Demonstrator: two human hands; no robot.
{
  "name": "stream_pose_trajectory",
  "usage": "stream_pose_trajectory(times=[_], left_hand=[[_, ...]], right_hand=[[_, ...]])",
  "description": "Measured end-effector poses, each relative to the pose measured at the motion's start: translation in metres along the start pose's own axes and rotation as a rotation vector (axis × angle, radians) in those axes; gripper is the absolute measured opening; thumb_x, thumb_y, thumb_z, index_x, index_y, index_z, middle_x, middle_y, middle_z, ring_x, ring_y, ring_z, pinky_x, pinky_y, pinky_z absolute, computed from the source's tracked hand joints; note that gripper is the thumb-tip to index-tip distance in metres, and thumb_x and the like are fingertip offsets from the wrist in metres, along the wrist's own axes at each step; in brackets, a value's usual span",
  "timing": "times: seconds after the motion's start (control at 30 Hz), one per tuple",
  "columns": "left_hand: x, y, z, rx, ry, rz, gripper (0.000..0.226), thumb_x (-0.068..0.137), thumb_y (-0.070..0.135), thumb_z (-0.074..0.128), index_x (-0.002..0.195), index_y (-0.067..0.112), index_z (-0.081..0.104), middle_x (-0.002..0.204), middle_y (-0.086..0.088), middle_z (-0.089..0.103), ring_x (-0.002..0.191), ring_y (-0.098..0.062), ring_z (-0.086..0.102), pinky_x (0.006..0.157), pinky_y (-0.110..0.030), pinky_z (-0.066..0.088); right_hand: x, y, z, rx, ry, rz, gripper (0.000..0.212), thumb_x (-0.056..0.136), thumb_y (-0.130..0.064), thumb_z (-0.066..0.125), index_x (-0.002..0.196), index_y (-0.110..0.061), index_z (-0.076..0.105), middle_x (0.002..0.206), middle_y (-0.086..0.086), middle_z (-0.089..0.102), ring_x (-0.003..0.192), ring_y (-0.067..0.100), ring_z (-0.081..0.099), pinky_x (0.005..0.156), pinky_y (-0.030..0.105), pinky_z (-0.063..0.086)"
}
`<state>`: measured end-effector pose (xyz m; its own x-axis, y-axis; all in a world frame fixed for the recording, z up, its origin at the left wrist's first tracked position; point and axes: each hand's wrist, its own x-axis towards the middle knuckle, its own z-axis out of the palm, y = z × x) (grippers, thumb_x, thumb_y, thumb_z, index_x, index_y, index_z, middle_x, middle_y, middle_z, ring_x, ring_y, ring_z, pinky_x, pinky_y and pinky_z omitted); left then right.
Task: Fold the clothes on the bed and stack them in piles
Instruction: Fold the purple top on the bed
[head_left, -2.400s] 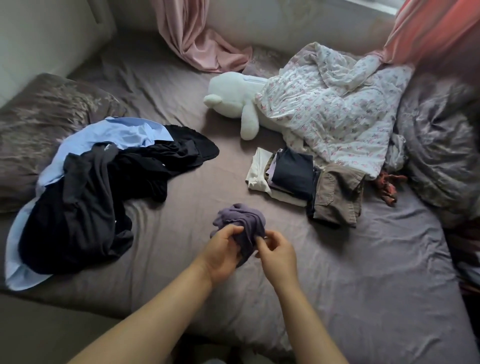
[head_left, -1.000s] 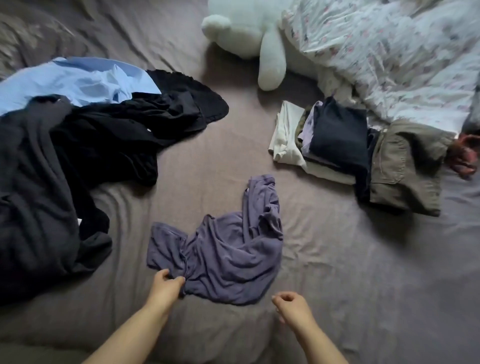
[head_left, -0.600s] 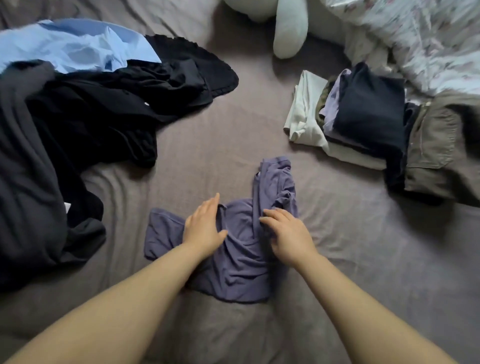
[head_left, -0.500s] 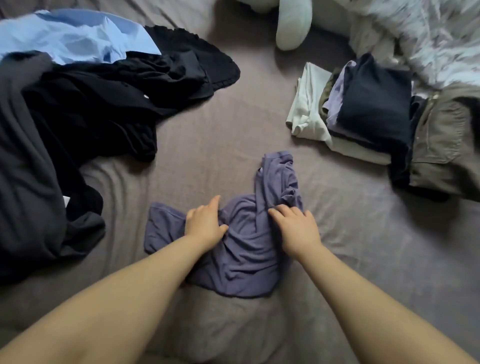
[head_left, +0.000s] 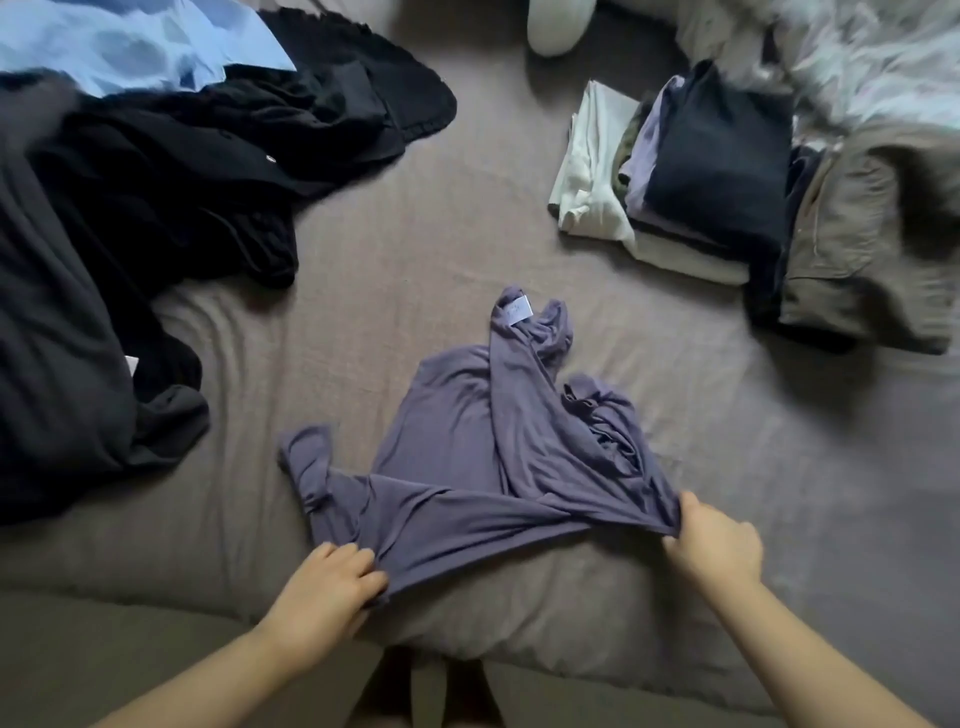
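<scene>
Purple top (head_left: 483, 457) on bed (head_left: 415, 260), hem pinched by left hand (head_left: 327, 587) and right hand (head_left: 714, 545)

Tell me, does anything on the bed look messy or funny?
Yes. The purple shirt both hands grip is twisted, its white tag showing. The dark clothes pile at left is a crumpled heap.

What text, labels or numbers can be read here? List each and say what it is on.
No text here can be read.
White tag at the neck of the purple top: any print is too blurred to read.
Small white tag on the dark clothes heap: too small to read.
</scene>
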<state>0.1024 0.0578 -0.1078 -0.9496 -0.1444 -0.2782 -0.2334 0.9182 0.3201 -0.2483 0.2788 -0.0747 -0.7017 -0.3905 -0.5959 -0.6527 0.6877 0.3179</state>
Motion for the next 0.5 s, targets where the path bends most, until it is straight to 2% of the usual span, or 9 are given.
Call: stream_pose_trajectory(times=[0.1, 0.17, 0.23, 0.3, 0.33, 0.4, 0.47, 0.5], left_hand=[[-0.011, 0.011, 0.015, 0.013, 0.008, -0.135, 0.022, 0.066, 0.038, 0.044, 0.059, 0.023, 0.058, 0.062, 0.003, 0.052, 0.056, -0.02, 0.056, 0.058, -0.031, 0.026], [-0.017, 0.017, 0.023, 0.012, 0.001, -0.244, 0.032, 0.074, 0.046, 0.044, 0.058, 0.022, 0.058, 0.061, 0.002, 0.053, 0.055, -0.022, 0.058, 0.054, -0.031, 0.036], [-0.021, 0.023, 0.029, 0.011, 0.02, -0.335, 0.049, 0.088, 0.055, 0.037, 0.06, 0.021, 0.06, 0.062, 0.001, 0.053, 0.057, -0.023, 0.058, 0.052, -0.029, 0.041], [-0.017, 0.028, 0.027, 0.007, 0.058, -0.412, 0.063, 0.096, 0.056, 0.024, 0.063, 0.02, 0.064, 0.063, -0.001, 0.054, 0.06, -0.026, 0.058, 0.054, -0.032, 0.039], [-0.012, 0.03, 0.022, -0.005, 0.077, -0.434, 0.059, 0.095, 0.053, 0.028, 0.066, 0.02, 0.066, 0.063, -0.001, 0.054, 0.061, -0.027, 0.058, 0.056, -0.033, 0.037], [0.0, 0.035, 0.013, -0.023, 0.113, -0.46, 0.04, 0.086, 0.042, 0.04, 0.073, 0.019, 0.071, 0.064, -0.002, 0.055, 0.06, -0.028, 0.057, 0.056, -0.034, 0.037], [0.018, 0.042, 0.002, -0.06, 0.13, -0.466, 0.034, 0.079, 0.035, 0.043, 0.083, 0.017, 0.072, 0.067, -0.003, 0.056, 0.061, -0.028, 0.058, 0.056, -0.033, 0.04], [0.03, 0.049, -0.004, -0.103, 0.146, -0.445, 0.034, 0.078, 0.035, 0.044, 0.087, 0.016, 0.071, 0.07, -0.003, 0.057, 0.064, -0.028, 0.059, 0.056, -0.033, 0.042]], right_hand=[[-0.016, 0.01, 0.016, 0.111, -0.14, 0.082, 0.032, 0.088, -0.041, 0.051, 0.115, -0.024, 0.054, 0.12, -0.001, 0.064, 0.112, 0.02, 0.061, 0.085, 0.028, 0.044], [-0.021, 0.011, 0.027, 0.321, -0.204, 0.196, 0.035, 0.085, -0.045, 0.059, 0.113, -0.025, 0.058, 0.116, 0.001, 0.066, 0.109, 0.022, 0.062, 0.084, 0.03, 0.047], [-0.023, 0.008, 0.035, 0.633, -0.216, 0.264, 0.044, 0.079, -0.046, 0.071, 0.114, -0.023, 0.059, 0.103, 0.002, 0.068, 0.099, 0.025, 0.063, 0.082, 0.034, 0.048], [-0.027, 0.001, 0.036, 0.79, -0.153, 0.227, 0.054, 0.076, -0.043, 0.077, 0.121, -0.022, 0.054, 0.087, -0.001, 0.065, 0.089, 0.025, 0.062, 0.076, 0.035, 0.047], [-0.029, -0.004, 0.034, 0.745, -0.098, 0.183, 0.055, 0.078, -0.042, 0.075, 0.124, -0.023, 0.053, 0.087, -0.002, 0.066, 0.09, 0.025, 0.063, 0.075, 0.034, 0.046], [-0.031, -0.012, 0.027, 0.523, 0.01, 0.076, 0.055, 0.082, -0.043, 0.069, 0.13, -0.025, 0.049, 0.105, 0.001, 0.069, 0.103, 0.027, 0.063, 0.08, 0.034, 0.045], [-0.035, -0.02, 0.018, 0.322, 0.023, -0.002, 0.057, 0.085, -0.044, 0.065, 0.134, -0.024, 0.045, 0.117, 0.003, 0.067, 0.11, 0.027, 0.061, 0.085, 0.034, 0.043], [-0.036, -0.024, 0.013, 0.295, 0.037, -0.021, 0.049, 0.087, -0.041, 0.062, 0.13, -0.023, 0.049, 0.116, 0.004, 0.067, 0.109, 0.028, 0.061, 0.085, 0.034, 0.043]])
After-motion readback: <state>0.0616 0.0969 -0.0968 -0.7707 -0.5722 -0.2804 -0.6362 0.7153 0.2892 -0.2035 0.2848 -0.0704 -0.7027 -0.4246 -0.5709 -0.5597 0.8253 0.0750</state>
